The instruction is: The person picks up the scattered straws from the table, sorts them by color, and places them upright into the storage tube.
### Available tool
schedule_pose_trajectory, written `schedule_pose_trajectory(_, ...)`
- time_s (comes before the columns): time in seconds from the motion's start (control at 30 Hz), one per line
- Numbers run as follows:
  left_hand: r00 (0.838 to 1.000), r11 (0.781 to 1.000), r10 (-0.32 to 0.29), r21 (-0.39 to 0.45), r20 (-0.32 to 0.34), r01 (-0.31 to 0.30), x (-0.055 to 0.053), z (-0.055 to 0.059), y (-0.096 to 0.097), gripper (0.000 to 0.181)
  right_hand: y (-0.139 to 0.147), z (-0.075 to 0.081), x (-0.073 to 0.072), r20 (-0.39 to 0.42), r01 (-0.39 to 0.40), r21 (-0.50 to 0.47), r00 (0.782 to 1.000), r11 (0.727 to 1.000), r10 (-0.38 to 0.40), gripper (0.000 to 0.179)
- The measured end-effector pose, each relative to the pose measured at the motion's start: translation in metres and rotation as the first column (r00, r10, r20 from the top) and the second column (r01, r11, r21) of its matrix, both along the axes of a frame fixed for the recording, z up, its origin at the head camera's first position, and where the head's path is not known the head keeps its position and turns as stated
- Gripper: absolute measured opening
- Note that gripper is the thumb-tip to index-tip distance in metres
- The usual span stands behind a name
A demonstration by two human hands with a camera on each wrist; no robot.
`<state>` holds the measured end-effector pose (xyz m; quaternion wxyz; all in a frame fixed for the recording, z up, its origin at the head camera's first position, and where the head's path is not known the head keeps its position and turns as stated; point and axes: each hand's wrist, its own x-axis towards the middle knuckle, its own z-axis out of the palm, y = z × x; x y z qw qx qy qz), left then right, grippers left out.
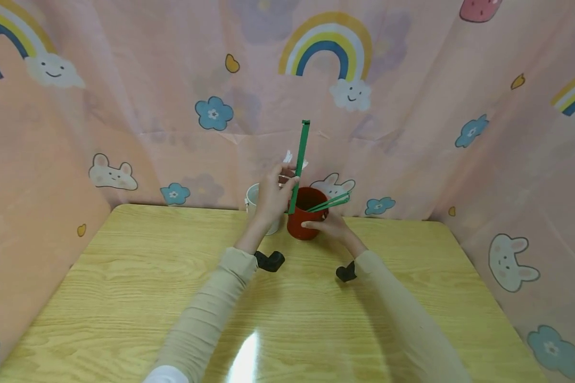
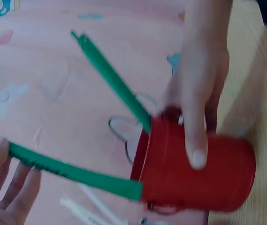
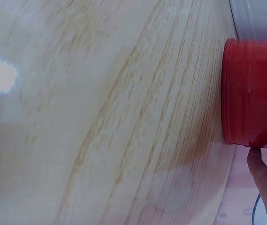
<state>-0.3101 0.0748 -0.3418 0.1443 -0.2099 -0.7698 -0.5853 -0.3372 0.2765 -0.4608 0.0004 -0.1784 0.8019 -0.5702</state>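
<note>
My left hand (image 1: 273, 196) pinches a long, flat green strip (image 1: 302, 146) with dark print on it, held nearly upright. The strip's lower end is at the rim of a small red bucket (image 1: 298, 227); whether it reaches inside is hard to tell. Around the bucket's right side my right hand (image 1: 334, 225) grips, with the thumb (image 2: 197, 140) across the wall in the left wrist view. More green strips (image 1: 333, 202) lean out of the bucket to the right. The bucket stands upright on the table.
Left of the red bucket stands a white bucket (image 1: 251, 199), partly hidden by my left forearm. White strips (image 1: 287, 156) show behind my left hand. The wooden table (image 1: 144, 276) ends at a patterned pink curtain (image 1: 172, 159) just behind the buckets.
</note>
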Motion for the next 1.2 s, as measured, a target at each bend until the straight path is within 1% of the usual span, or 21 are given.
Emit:
schedule_pose_trajectory(0.07,1.000,0.999,0.024,0.048,-0.010,-0.024,0.002,0.000,0.006,0.024,0.000,0.001,0.001,-0.001,0.005,0.007,1.000,1.000,-0.005,0.070)
schedule_pose_trajectory(0.13,0.999,0.997,0.038,0.075,-0.024,-0.036,0.004,-0.001,0.013,0.023,0.000,0.001,0.001,0.010,0.012,0.009,1.000,1.000,-0.013,0.070)
schedule_pose_trajectory(0.23,0.997,0.995,0.055,0.090,-0.045,-0.051,0.004,-0.004,0.021,0.021,0.000,0.003,0.001,0.023,0.012,0.026,1.000,1.000,-0.013,0.071)
schedule_pose_trajectory(0.33,0.998,0.996,0.051,0.082,-0.049,-0.046,0.002,-0.009,0.026,0.020,-0.001,0.004,0.001,0.037,0.015,0.045,0.999,0.999,-0.016,0.070)
schedule_pose_trajectory(0.47,0.998,0.998,0.045,0.045,-0.047,-0.043,0.000,-0.020,0.029,0.020,-0.002,0.005,0.002,0.035,0.013,0.063,0.999,0.998,-0.015,0.071)
schedule_pose_trajectory(0.63,0.998,1.000,0.032,0.002,-0.051,-0.032,-0.002,-0.035,0.031,0.019,-0.002,0.005,0.002,0.021,-0.001,0.053,1.000,0.999,0.000,0.072)
schedule_pose_trajectory(0.77,0.999,0.999,0.025,-0.028,-0.048,-0.027,-0.003,-0.044,0.032,0.018,-0.002,0.004,0.003,0.031,-0.003,0.054,1.000,0.999,0.002,0.072)
schedule_pose_trajectory(0.87,0.999,0.999,0.006,-0.054,-0.042,-0.008,-0.004,-0.049,0.032,0.019,-0.001,0.003,0.003,0.036,0.006,0.056,0.999,0.998,-0.008,0.070)
schedule_pose_trajectory(0.97,1.000,0.995,-0.015,-0.098,-0.024,0.012,-0.004,-0.052,0.031,0.020,-0.001,0.002,0.002,0.031,0.018,0.050,0.999,0.999,-0.020,0.070)
schedule_pose_trajectory(1.1,1.000,0.987,-0.020,-0.159,0.000,0.020,-0.004,-0.056,0.030,0.022,0.000,0.000,0.001,0.015,0.027,0.054,1.000,0.998,-0.027,0.069)
schedule_pose_trajectory(1.2,1.000,0.984,-0.017,-0.177,0.002,0.017,-0.005,-0.057,0.029,0.023,0.000,0.002,0.002,0.027,0.021,0.055,0.999,0.998,-0.023,0.070)
